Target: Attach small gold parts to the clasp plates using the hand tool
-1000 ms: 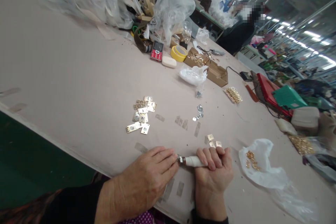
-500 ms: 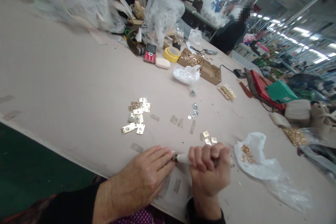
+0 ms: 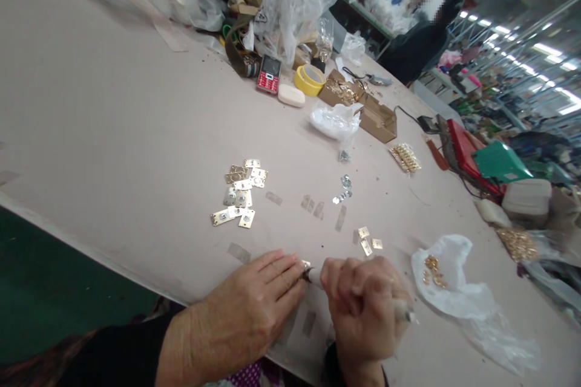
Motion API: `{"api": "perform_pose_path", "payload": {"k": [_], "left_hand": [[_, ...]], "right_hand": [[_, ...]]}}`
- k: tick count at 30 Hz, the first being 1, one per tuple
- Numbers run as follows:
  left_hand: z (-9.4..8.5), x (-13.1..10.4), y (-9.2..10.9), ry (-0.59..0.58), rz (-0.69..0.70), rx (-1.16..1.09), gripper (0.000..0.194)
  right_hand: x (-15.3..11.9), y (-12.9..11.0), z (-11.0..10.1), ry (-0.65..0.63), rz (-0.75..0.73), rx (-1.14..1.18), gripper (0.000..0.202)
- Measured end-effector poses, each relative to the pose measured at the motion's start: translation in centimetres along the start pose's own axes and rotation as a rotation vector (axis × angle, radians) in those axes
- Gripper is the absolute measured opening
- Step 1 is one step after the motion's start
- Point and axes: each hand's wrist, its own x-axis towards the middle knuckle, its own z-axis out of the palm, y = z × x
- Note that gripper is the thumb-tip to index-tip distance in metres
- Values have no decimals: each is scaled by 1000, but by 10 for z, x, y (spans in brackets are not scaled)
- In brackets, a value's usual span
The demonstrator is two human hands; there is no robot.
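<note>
- Left hand (image 3: 247, 308): laid low near the edge of the pale beige table (image 3: 136, 133), fingers straight and pressed together. Thumb hidden; can't tell whether it pinches anything.
- Work in hand: a small pale-gold metal piece (image 3: 305, 264) at the left fingertips, mostly covered, shape unclear.
- Right hand (image 3: 365, 308): fingers curled tightly round a white-handled tool (image 3: 314, 276), its dark tip meeting the piece. I'd judge this one to be mid-work, not finished.
- Beyond the left hand: a loose cluster of rectangular gold-toned metal plates (image 3: 244, 198), overlapping. Several show a silvery fitting at the middle; these look like the done ones, though I can't confirm each.
- Beyond the right hand: three small, plain gold-toned metal plates (image 3: 366, 247), lying apart from the hands. Probably left to do.
- Farther out: a few round silver metal discs (image 3: 346, 181), loose; likely unused stock.
- Rough tally: more plates lie in the cluster than among the plain ones. Total unknown.
</note>
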Motion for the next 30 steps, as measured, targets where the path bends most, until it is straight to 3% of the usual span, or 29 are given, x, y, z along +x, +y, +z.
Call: {"api": "perform_pose_path", "payload": {"k": [4,8,13,16,19,24,27,30], "left_hand": [[-7,3,1,6,-19,-66,32],[-12,2,1,39,-57,-130,25],[-12,-2,2,60,-96,-203,13],[-12,4,0,41,-138,-248,12],[-10,17,-9,19,-64,-220,15],[-3,34,-26,-32,107,-83,11],[-4,31,-21,-54,95,-42,7],[-7,16,-4,-39,32,-21,1]], "right_hand": [[-7,6,2,-69,-60,-214,34],[9,-10,4,-65,-75,-67,36],[18,-27,14,-1,-255,-44,37],[12,-11,13,-60,-156,-81,36],[9,2,3,-61,-66,3,39],[2,-15,-18,6,-91,100,37],[-6,-25,-27,59,-86,112,37],[-11,-23,-31,145,-95,145,36]]}}
